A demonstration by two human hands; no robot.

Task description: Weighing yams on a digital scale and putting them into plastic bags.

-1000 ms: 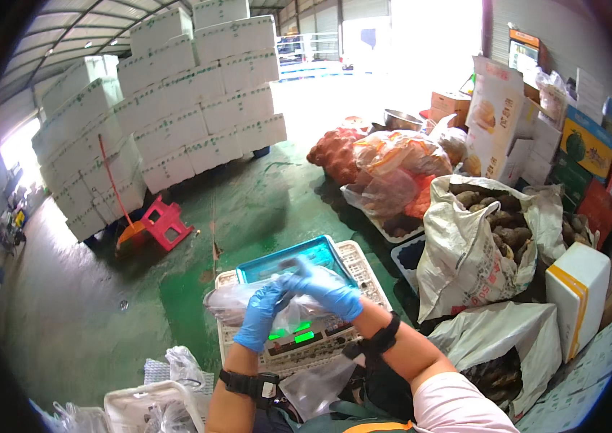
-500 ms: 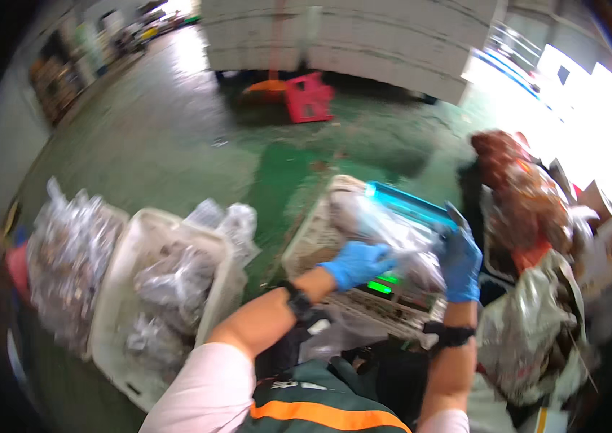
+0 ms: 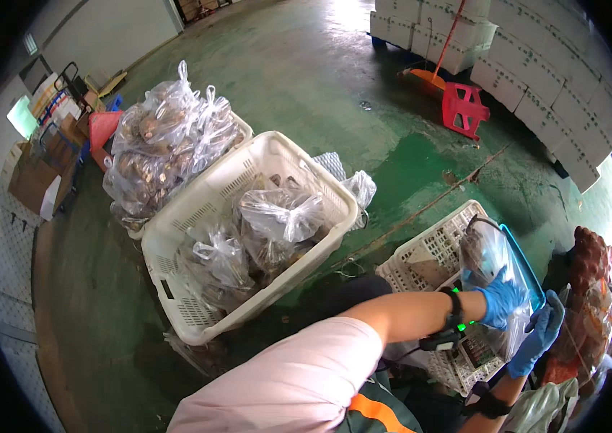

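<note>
Far on the left, a heap of tied clear bags (image 3: 169,137) full of brown things fills a white basket (image 3: 242,130) on the green floor (image 3: 306,79). Just right of it stands a bigger white basket (image 3: 197,289). It holds 3 or so knotted bags (image 3: 280,216), with room left over, so some packing looks done and more is likely to come.

Near the right edge, the person is working over a white crate (image 3: 428,252) turned upside down, with a scale (image 3: 475,350) on top showing green lights. The left hand (image 3: 502,297), in a blue glove, is closed on the side of a clear bag (image 3: 493,267) that stands on the scale's blue tray (image 3: 529,270). The right hand (image 3: 540,335), gloved too, has bent fingers pressed to the bag's near side; how tight it holds cannot be told. This bag looks not yet tied.

Far right, a red stool (image 3: 467,108) stands by stacked white boxes (image 3: 536,79).
</note>
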